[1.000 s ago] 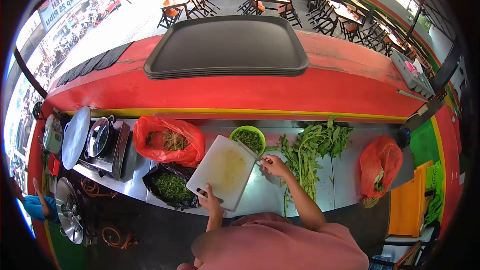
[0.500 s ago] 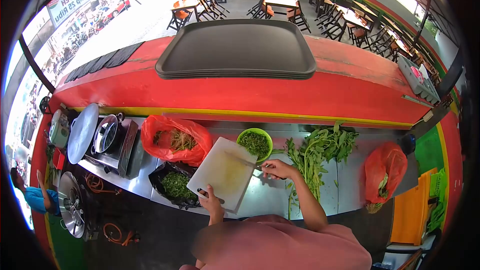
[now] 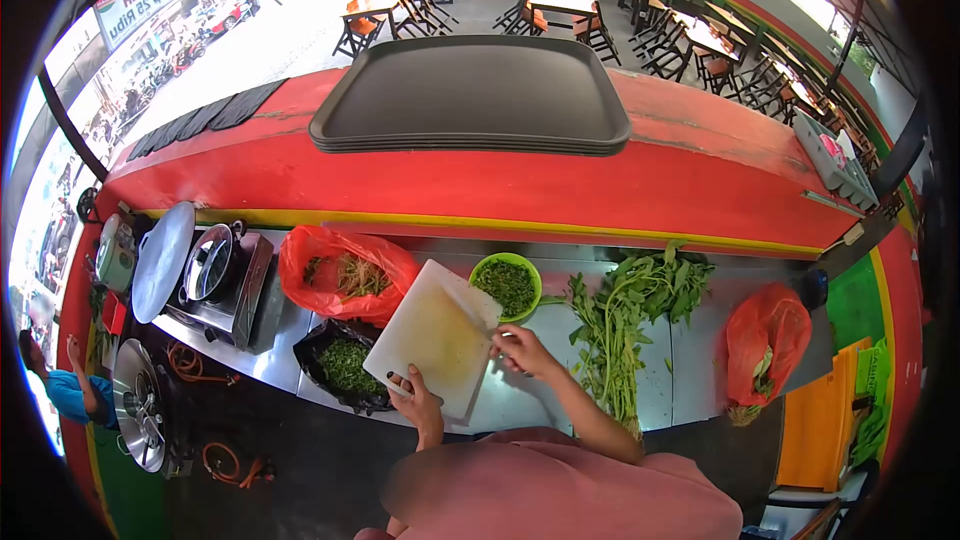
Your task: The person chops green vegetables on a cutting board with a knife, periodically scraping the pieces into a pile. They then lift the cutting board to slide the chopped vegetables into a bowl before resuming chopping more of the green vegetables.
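A white cutting board [image 3: 430,340] is tilted over the counter, its upper right corner beside a green bowl [image 3: 507,286] of chopped greens. My left hand [image 3: 417,402] is closed on the board's near edge. At the board's right edge my right hand [image 3: 525,351] is closed around a knife, whose blade is hard to make out against the board. A black plastic bag [image 3: 318,372] of chopped greens lies left of the board. Behind that bag sits a red plastic bag [image 3: 295,285] with stems in it. Long leafy greens [image 3: 612,350] lie right of my right hand.
A stove with a lidded pot [image 3: 212,262] stands left on the metal counter. Another red bag [image 3: 768,340] is at the right end. Stacked dark trays [image 3: 470,90] rest on the red ledge ahead. A person in blue [image 3: 75,395] is at far left.
My right hand has moved left and slightly down, bringing the knife from across the board to its right edge. The board has shifted slightly left and up with my left hand still on it.
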Available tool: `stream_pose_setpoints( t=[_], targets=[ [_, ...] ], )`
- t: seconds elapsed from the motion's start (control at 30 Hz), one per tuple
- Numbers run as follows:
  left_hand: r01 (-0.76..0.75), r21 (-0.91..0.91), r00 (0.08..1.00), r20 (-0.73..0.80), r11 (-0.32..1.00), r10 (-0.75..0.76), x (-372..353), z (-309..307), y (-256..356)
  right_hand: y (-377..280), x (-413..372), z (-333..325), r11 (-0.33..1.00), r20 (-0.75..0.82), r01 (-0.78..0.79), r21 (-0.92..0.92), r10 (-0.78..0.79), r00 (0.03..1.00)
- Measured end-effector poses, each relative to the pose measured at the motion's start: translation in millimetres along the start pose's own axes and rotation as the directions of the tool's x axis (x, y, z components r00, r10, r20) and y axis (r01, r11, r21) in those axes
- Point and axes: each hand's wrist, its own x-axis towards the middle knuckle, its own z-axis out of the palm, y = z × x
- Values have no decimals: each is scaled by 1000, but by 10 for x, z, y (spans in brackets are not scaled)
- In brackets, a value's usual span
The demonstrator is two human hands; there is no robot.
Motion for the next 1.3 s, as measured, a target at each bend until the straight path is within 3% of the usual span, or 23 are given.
stream_pose_setpoints(
  t=[0.13, 0.17, 0.27, 0.37, 0.43, 0.5, 0.57, 0.6, 0.7, 0.73, 0.77, 0.8, 0.83, 0.93, 1.03, 1.07, 1.17, 1.2, 1.23, 1.3],
  targets=[
    [-67, 21, 997, 50, 998, 66, -72, 73, 106, 252, 120, 202, 998, -32, 35, 53, -33, 999],
    [-102, 68, 993, 74, 993, 97, -106, 97, 145, 301, 139, 211, 995, -186, -42, 92, 59, 981],
    [-129, 87, 991, 57, 988, 125, -108, 87, 159, 539, 362, 44, 998, -403, -63, -11, 53, 913],
    [-129, 21, 991, 48, 991, 128, -110, 123, 213, 270, 135, 110, 999, -309, 47, -19, -51, 950],
    [-93, 56, 995, 36, 994, 91, -124, 208, 347, 196, 27, 133, 997, -143, 61, 38, -55, 988],
    [-71, 43, 997, 47, 997, 69, -79, 240, 334, 381, 113, 86, 987, -227, 84, -138, -114, 967],
    [-140, 69, 988, 75, 988, 135, 3, 237, 263, 614, 277, -40, 970, -421, 104, -221, -191, 887],
    [-83, 63, 995, 56, 995, 79, 22, 242, 269, 599, 256, -82, 952, -443, 113, -285, -236, 865],
    [-24, 33, 996, 90, 999, 21, 148, 193, 268, 178, -69, -35, 983, -295, 142, -113, -170, 940],
    [-71, -10, 996, 48, 997, 71, 134, 316, 353, 103, -144, -61, 989, -216, 93, -113, -116, 969],
    [-19, -1, 998, 57, 1000, 19, 165, 316, 372, 53, -194, -110, 992, -138, 46, -120, -62, 988],
    [-37, -9, 996, 82, 999, 38, 188, 333, 401, 84, -183, -180, 958, -128, 62, -279, -101, 987],
    [-54, -19, 993, 106, 998, 55, 204, 347, 418, 194, -115, -290, 957, -134, 59, -283, -101, 986],
    [-115, 18, 985, 135, 993, 112, 270, 366, 428, 358, -39, -495, 881, -348, 57, -469, -244, 905],
    [-111, 24, 993, 51, 994, 110, 333, 358, 452, 139, -168, -442, 920, -285, 153, -361, -265, 921],
    [-110, 32, 993, 53, 993, 109, 342, 321, 477, 80, -239, -401, 953, -226, 153, -261, -215, 950],
    [2, -61, 994, 109, 998, 4, 293, 384, 686, 120, -234, -418, 946, -114, 93, -312, -135, 984],
    [-20, 12, 988, 154, 1000, 18, 349, 268, 581, 232, -162, -512, 964, -118, 68, -257, -101, 988],
    [-55, 73, 979, 201, 996, 39, 437, 179, 473, 392, -44, -584, 946, -176, 105, -306, -164, 971],
    [-60, 70, 981, 190, 996, 46, 454, 235, 531, 613, 86, -679, 812, -136, 347, -470, -455, 880]
  ],
)
